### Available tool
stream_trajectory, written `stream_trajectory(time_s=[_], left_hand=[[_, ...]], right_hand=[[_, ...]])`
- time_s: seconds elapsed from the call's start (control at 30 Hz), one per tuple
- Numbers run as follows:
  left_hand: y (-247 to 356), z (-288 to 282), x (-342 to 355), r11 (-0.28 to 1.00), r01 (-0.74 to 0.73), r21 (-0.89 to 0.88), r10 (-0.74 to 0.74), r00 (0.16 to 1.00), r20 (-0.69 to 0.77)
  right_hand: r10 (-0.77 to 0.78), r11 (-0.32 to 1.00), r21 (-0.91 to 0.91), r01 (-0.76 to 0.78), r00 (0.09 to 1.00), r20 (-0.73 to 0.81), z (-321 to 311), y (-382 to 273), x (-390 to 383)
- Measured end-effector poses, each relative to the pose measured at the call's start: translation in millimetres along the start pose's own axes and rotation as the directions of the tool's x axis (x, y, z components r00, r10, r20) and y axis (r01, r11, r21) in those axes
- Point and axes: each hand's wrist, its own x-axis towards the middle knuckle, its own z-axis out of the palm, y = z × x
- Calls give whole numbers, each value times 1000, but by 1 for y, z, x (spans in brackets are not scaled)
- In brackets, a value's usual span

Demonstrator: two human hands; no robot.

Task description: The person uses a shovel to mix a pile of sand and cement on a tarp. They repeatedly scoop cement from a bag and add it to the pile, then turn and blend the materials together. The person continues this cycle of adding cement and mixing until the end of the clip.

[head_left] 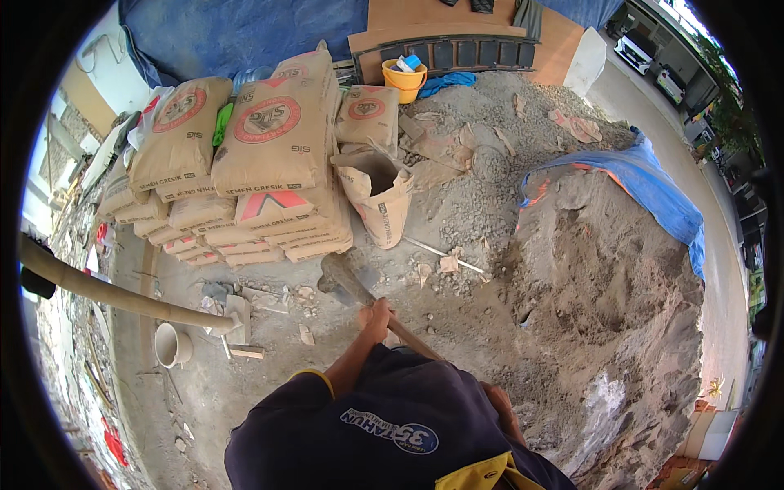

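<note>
My left hand is closed around the wooden handle of a hoe. The tool slants from the ground ahead of me down toward my body. Its dark metal head rests on the dusty ground just before the stacked sacks. My dark shirt covers the near end of the handle. Of my right arm, only a bare part shows beside the shirt; the hand is hidden. Beyond the hoe head stands an opened brown paper sack, its top torn wide.
Full cement sacks are piled at the left. A large sand heap, partly under a blue tarp, fills the right. Gravel and a yellow bucket lie farther back. A pole juts in above a pale bucket.
</note>
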Motion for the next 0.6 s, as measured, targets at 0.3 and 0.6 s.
stream_trajectory(time_s=[0.3, 0.6], left_hand=[[230, 75, 156, 811, -31, -585, 82, 995, 62], [276, 179, 323, 942, 203, -269, -237, 966, -101]], right_hand=[[-122, 990, -114, 87, 928, -353, -117, -121, 183], [23, 993, -115, -34, 996, -92, -237, -114, 360]])
